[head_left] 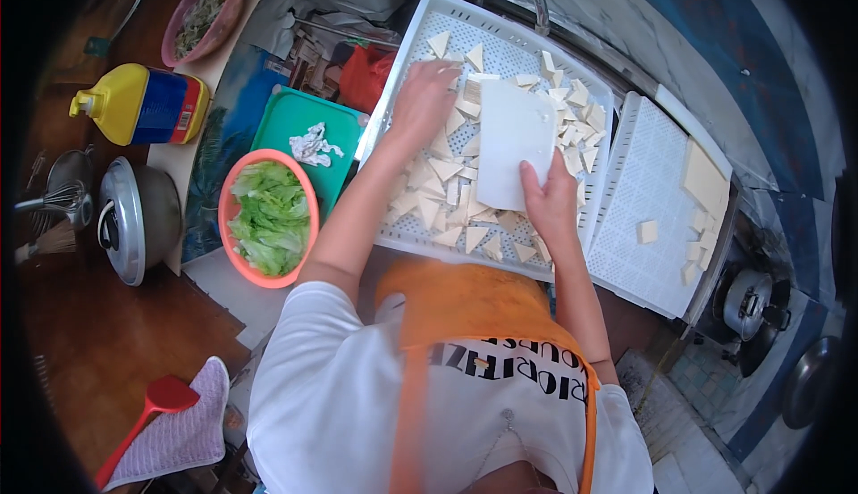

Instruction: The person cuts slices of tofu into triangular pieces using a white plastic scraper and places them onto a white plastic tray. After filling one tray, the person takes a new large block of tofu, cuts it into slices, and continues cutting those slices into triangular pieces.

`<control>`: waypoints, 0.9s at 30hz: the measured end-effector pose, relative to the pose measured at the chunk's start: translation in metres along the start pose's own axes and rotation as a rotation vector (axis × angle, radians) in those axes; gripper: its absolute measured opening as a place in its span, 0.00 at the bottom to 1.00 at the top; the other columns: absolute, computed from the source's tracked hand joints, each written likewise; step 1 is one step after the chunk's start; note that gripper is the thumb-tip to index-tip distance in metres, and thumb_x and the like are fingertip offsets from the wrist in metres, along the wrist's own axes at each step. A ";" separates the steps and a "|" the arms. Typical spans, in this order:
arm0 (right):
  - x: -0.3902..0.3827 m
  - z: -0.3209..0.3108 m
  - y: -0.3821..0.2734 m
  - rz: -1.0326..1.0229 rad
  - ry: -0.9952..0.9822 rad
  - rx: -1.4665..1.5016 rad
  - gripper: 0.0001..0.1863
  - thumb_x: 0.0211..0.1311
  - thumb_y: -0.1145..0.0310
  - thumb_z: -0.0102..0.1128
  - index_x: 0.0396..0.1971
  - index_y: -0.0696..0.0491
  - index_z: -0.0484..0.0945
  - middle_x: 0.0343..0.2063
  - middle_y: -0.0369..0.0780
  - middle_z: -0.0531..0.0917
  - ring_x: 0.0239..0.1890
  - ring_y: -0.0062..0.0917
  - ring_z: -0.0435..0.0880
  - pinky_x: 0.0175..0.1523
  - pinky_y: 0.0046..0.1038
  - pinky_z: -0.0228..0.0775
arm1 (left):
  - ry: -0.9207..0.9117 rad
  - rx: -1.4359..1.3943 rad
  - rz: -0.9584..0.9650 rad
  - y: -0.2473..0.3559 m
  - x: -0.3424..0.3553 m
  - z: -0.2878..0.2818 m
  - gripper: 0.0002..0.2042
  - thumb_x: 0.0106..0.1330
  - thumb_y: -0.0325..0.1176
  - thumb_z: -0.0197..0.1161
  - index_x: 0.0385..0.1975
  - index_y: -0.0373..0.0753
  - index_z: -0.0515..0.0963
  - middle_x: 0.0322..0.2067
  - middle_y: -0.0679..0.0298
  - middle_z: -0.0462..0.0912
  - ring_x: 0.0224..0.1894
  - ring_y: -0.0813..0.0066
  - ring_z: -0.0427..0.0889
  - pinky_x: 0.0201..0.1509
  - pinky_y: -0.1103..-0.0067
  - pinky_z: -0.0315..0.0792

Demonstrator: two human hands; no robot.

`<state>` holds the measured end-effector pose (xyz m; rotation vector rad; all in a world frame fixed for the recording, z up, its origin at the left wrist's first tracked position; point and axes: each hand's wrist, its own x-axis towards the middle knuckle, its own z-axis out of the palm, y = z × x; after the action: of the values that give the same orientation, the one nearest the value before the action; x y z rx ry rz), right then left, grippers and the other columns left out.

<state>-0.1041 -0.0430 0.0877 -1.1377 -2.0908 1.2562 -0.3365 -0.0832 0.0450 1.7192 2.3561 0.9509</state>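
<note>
A white perforated tray [517,45] holds many pale, tofu-like triangles [444,169], scattered and partly overlapping. Over its left part, my left hand [425,101] reaches down among the pieces; its fingers bend toward them, and the tips are hidden. My right hand [551,192] grips a thin white rectangular board [517,141] by its lower right edge, thumb on top. The board is above the middle of the tray and covers some pieces. Whether any pieces stick to its underside is hidden.
Right of the tray, a second white tray [617,217] bears pale blocks [710,186]. A curved faucet [539,3] rises behind. At left are an orange bowl of lettuce [271,217], a green tray [281,123], a yellow jug [134,105], a lidded pot [134,221] and a pink bowl [231,25].
</note>
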 end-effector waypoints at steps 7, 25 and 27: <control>-0.004 -0.023 0.002 -0.028 0.149 -0.099 0.13 0.62 0.71 0.55 0.42 0.62 0.71 0.25 0.55 0.82 0.27 0.47 0.83 0.32 0.38 0.74 | -0.014 0.129 0.334 0.003 0.021 0.042 0.10 0.52 0.24 0.62 0.35 0.35 0.77 0.48 0.54 0.77 0.51 0.54 0.73 0.52 0.69 0.70; -0.012 0.018 -0.046 -0.287 -0.015 -0.427 0.09 0.59 0.77 0.54 0.39 0.61 0.68 0.16 0.50 0.77 0.16 0.45 0.78 0.21 0.40 0.70 | 0.155 -1.549 -0.859 0.023 -0.028 0.026 0.17 0.64 0.19 0.54 0.54 0.32 0.69 0.45 0.56 0.78 0.43 0.71 0.80 0.48 0.75 0.78; -0.013 0.020 -0.046 -0.286 -0.023 -0.415 0.10 0.59 0.78 0.54 0.40 0.62 0.68 0.13 0.50 0.76 0.15 0.45 0.78 0.21 0.40 0.69 | 0.159 -1.573 -0.845 0.025 -0.029 0.026 0.18 0.66 0.19 0.51 0.56 0.32 0.67 0.46 0.56 0.78 0.44 0.70 0.80 0.52 0.72 0.78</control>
<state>-0.1310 -0.0751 0.1186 -0.9357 -2.4981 0.7272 -0.2940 -0.0932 0.0284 0.0500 1.1672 1.8269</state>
